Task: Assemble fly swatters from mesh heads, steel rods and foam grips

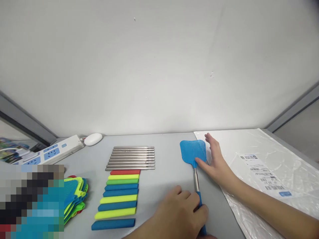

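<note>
A blue fly swatter (192,150) with a metal shaft and blue grip lies on the grey table, its meshed head pointing away from me. My left hand (181,209) is closed around the blue grip. At the head, my right hand (214,166) has its thumb touching the base of the mesh while its fingers stretch out along the right edge. Left of these, several metal rods (132,158) lie side by side in a row. Just nearer is a column of coloured tube-like grips (119,199) in red, yellow, green and blue.
Loose swatter heads (76,192) are piled at the left, partly behind a pixelated patch. Farther back are a power strip (62,151) and a white oval object (93,139). A white plastic mailing bag (239,142) with a label covers the right side. A wall rises behind the table.
</note>
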A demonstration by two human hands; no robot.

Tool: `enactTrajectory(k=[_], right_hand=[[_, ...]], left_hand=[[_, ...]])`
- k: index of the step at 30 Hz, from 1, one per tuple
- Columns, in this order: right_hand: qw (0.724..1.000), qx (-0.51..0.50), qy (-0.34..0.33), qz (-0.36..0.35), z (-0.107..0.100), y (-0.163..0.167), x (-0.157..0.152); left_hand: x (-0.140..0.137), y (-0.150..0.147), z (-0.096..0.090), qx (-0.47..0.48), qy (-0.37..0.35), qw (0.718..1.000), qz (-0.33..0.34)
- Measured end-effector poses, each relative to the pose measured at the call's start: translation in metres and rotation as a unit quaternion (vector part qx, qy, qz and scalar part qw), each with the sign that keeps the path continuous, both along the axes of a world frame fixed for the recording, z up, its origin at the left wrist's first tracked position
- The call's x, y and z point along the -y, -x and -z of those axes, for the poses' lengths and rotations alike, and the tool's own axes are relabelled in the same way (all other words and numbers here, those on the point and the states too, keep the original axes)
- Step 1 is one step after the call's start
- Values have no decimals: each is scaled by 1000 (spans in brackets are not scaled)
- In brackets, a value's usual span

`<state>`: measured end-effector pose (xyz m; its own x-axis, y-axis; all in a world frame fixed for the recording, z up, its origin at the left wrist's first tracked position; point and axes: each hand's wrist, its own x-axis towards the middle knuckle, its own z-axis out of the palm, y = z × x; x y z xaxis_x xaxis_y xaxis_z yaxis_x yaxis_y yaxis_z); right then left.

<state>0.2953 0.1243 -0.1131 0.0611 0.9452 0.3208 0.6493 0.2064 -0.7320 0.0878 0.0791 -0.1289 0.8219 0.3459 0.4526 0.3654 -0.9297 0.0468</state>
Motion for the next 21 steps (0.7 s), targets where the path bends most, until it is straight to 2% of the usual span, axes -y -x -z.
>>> enactTrajectory(k=[3,7,16,21], right_hand=[[982,172,27,-68,2,-2,-2],[956,263,77,-107,3,-1,-3],[941,323,51,-87,13,-7,-5],[970,232,47,-63,11,-10,-4]], left_hand=[[-1,-3,6,22,-8,1000,-14],[-3,-7,10,44,-24,998,-40],[1,-9,7,23,-17,997,-69],[3,-8,7,43,25,996,-78]])
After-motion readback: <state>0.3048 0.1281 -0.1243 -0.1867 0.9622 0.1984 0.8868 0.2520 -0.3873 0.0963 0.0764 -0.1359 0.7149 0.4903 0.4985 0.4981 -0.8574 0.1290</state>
